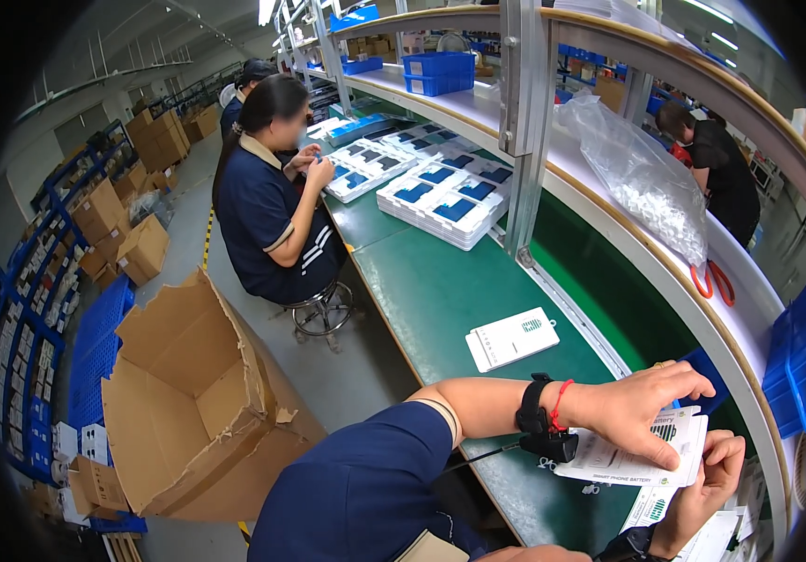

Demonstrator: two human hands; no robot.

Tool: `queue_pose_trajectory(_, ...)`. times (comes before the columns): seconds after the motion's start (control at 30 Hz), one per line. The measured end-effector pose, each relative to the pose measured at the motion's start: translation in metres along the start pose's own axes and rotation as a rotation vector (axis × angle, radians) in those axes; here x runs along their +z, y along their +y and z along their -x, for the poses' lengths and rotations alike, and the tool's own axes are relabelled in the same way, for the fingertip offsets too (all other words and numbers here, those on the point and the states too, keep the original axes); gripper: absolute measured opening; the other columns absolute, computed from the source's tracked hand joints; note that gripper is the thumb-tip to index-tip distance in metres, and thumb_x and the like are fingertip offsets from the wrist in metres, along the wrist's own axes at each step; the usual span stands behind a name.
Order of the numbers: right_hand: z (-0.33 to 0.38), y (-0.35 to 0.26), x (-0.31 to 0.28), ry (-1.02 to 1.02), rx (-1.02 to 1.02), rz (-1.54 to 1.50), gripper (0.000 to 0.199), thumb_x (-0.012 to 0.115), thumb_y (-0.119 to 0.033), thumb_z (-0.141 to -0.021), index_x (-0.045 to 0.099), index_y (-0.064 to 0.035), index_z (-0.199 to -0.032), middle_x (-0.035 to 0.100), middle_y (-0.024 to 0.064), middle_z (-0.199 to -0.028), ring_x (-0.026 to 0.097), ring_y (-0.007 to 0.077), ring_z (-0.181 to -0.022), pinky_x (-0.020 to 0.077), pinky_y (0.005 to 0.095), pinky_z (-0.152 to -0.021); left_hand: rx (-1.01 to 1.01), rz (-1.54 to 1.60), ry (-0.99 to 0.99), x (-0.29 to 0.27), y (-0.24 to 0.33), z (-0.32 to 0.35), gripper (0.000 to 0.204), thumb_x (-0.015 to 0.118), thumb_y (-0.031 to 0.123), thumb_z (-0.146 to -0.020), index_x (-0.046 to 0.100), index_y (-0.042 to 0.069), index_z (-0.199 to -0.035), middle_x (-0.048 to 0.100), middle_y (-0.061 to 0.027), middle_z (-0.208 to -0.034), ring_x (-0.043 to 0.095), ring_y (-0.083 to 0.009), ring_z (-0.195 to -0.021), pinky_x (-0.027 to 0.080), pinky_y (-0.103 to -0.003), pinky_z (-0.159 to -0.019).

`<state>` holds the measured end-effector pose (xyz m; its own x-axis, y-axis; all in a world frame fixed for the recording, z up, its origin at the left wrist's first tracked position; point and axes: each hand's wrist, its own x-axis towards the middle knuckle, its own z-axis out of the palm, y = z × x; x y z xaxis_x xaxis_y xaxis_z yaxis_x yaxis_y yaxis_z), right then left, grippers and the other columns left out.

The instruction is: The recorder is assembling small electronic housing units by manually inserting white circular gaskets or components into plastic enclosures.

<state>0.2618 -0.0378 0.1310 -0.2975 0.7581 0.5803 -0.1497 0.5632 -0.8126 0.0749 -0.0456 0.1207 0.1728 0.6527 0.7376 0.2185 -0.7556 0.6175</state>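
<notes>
A flat white phone battery box [609, 461] with green print is in front of me at the lower right. My left hand [632, 417] lies across it, its thumb on the printed face and its fingers stretched apart past the top edge. At the box's right edge, the curled fingers of my right hand [717, 473] grip it; some fingertips are hidden behind. Similar white packages [651, 508] lie beneath and beside my hands. Farther up the green bench sits a small stack of flat white boxes [512, 339].
An open cardboard carton [187, 384] stands left of the bench [403, 290]. A seated co-worker [272, 201] handles something small beside white trays [450, 201] of dark blue pieces. Right, a shelf carries a clear bag [646, 187], red-handled scissors [713, 283] and a blue bin [799, 361].
</notes>
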Motion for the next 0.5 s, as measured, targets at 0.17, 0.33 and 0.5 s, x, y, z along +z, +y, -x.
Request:
queue_pose_trajectory(0.17,-0.004,0.01,-0.009,-0.007,-0.055,0.017,0.023,0.053,0.003,-0.079,0.034,-0.0079,-0.082,0.038,0.0043,-0.084,0.038,0.0101,-0.077,0.0354,0.0205,-0.074,-0.283,0.315,-0.212,-0.003,-0.001,-0.002,0.057,0.079,0.024,-0.069,0.05,-0.001,-0.112,0.06,-0.0101,-0.089,0.059,-0.0198,-0.085,0.048,-0.032,-0.076)
queue_pose_trajectory(0.33,-0.009,0.013,0.001,0.106,-0.005,-0.067,0.017,0.052,-0.001,-0.082,0.038,-0.0049,-0.091,0.041,0.0046,-0.087,0.04,0.0102,-0.078,0.0368,0.0207,-0.075,-0.233,0.377,-0.043,-0.001,-0.004,-0.003,0.033,0.074,0.01,-0.077,0.048,0.002,-0.097,0.058,-0.0043,-0.084,0.054,-0.0079,-0.079,0.046,-0.026,-0.067)
queue_pose_trajectory(0.5,-0.007,0.02,-0.002,-0.073,0.225,-0.379,0.029,0.051,-0.018,-0.098,0.05,0.0035,-0.117,0.058,0.0079,-0.109,0.055,0.0086,-0.091,0.0438,0.0202,-0.078,-0.138,0.357,0.326,-0.007,0.001,-0.001,0.028,0.067,0.004,-0.085,0.046,0.005,-0.102,0.054,0.0003,-0.089,0.051,-0.0054,-0.083,0.045,-0.024,-0.073)
